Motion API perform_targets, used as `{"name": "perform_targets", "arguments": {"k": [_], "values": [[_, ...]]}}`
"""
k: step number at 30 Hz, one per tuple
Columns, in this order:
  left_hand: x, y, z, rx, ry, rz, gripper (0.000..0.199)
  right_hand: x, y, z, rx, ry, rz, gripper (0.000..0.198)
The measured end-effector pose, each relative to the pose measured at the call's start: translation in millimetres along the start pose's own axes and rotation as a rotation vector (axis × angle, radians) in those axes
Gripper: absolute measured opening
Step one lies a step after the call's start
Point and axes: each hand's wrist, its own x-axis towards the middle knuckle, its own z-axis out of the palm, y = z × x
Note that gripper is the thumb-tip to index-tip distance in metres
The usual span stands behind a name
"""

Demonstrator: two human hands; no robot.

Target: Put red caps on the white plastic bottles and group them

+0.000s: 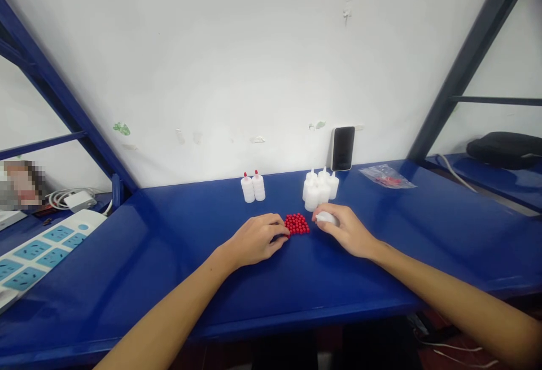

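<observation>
My left hand (259, 238) reaches in from the left, thumb and fingertips closed together on a red cap at the edge of a flat group of small red caps (298, 225). The cap in the fingertips is mostly hidden. On the other side of the group, my right hand (349, 231) is wrapped round a white squeeze bottle (327, 218), tipped on its side with its nozzle toward the left. Just behind that hand stands a cluster of several uncapped white bottles (319, 190). Two white bottles with red caps (253, 188) stand upright further back, left of the cluster.
A dark-screened phone-like device (342, 148) leans against the wall behind the bottles. A clear plastic bag with red pieces (387, 177) lies at the back right of the blue table (178, 212). A power strip (46, 251) lies at the left; frame posts flank the table.
</observation>
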Motion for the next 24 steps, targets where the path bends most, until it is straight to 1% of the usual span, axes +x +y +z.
{"name": "perform_targets", "arguments": {"k": [3,5,8,12,14,17,19,22,24], "values": [[0.2,1.5,-0.4,-0.019,-0.008,-0.005,0.02,-1.6,0.6,0.8,-0.024,-0.037,0.024,0.015],[0.5,2.7,-1.2,-0.038,-0.012,-0.01,0.019,-2.9,-0.2,0.8,-0.025,-0.041,0.011,0.016],[1.6,6.2,-3.2,-0.107,-0.028,-0.028,0.015,-4.5,-2.5,-0.1,-0.025,-0.056,-0.057,0.019],[3.4,12.5,-4.3,-0.244,-0.049,-0.039,0.01,-6.0,-5.1,0.2,-0.058,-0.094,-0.173,0.012],[3.9,15.1,-3.4,-0.3,-0.059,-0.033,0.008,-7.0,-7.0,2.0,-0.062,-0.086,-0.199,0.011],[4.4,17.8,-1.3,-0.344,-0.077,-0.024,0.007,-9.3,-12.1,6.5,-0.051,-0.085,-0.201,0.011],[4.8,19.0,-0.4,-0.346,-0.086,-0.013,0.007,-11.1,-16.6,9.5,-0.043,-0.111,-0.189,0.01],[5.6,19.9,0.1,-0.322,-0.086,0.002,0.008,-13.0,-22.2,12.1,-0.014,-0.133,-0.182,0.018],[5.9,20.5,0.1,-0.315,-0.067,0.012,0.008,-13.4,-23.7,12.8,-0.007,-0.118,-0.197,0.018]]}}
